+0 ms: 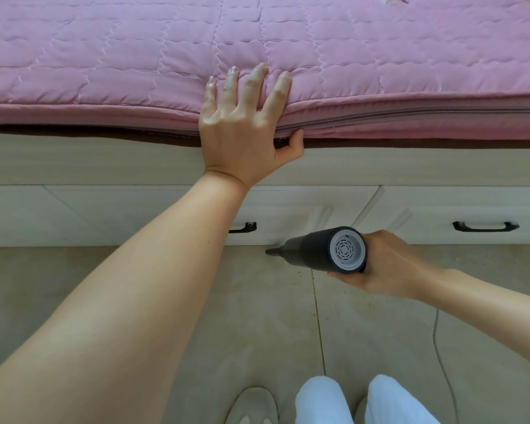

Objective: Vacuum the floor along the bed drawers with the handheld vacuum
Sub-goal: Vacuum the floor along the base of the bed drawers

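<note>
Handheld vacuum (325,250) gripped by right hand (386,264).

A pink quilted bed cover (135,56), stitched in wavy squares, fills the twelve o'clock half. Beneath it run pale cream wood-grain drawers (120,209) with black handles (485,227). The handheld vacuum (325,250) at four o'clock is dark grey with a light grey vented end cap. The floor (257,316) is beige tile with dark specks.
</note>
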`<act>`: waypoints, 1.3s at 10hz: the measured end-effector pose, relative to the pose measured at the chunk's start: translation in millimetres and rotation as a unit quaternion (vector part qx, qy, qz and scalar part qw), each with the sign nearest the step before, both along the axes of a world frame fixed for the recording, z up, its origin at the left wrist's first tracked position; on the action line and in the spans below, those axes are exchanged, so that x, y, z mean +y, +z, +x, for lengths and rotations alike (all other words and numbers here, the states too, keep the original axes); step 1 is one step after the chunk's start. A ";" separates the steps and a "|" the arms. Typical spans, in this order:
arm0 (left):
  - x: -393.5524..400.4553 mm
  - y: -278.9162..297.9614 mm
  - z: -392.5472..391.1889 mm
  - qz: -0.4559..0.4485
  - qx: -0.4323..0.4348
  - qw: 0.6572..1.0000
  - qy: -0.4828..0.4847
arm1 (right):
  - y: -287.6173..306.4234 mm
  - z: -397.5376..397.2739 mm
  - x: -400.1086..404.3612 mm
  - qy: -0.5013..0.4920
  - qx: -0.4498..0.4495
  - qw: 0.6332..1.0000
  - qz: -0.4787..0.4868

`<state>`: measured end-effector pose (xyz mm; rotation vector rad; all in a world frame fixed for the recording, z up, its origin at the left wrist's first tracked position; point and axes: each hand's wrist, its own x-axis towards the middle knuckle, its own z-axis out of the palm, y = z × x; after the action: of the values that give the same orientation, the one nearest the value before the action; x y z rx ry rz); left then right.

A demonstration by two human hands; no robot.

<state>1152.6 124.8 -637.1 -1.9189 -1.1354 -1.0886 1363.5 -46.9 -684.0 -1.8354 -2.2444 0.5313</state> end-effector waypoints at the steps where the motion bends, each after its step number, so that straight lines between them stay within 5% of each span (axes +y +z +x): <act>1: 0.0 0.0 -0.3 -0.002 0.001 1.000 0.000 | -2.2 0.0 0.6 -0.007 -0.009 1.000 0.015; 7: 0.6 -1.2 -0.8 -0.003 0.005 1.000 0.004 | -5.8 -19.9 -0.5 0.089 -0.086 0.992 0.022; 13: 0.8 -1.6 -2.2 0.001 0.006 1.000 0.007 | 4.3 29.5 -10.3 0.031 -0.107 0.994 0.014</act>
<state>1150.5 125.6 -638.6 -1.9109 -1.1381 -1.0694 1393.0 -57.3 -679.7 -1.8951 -2.4389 0.3233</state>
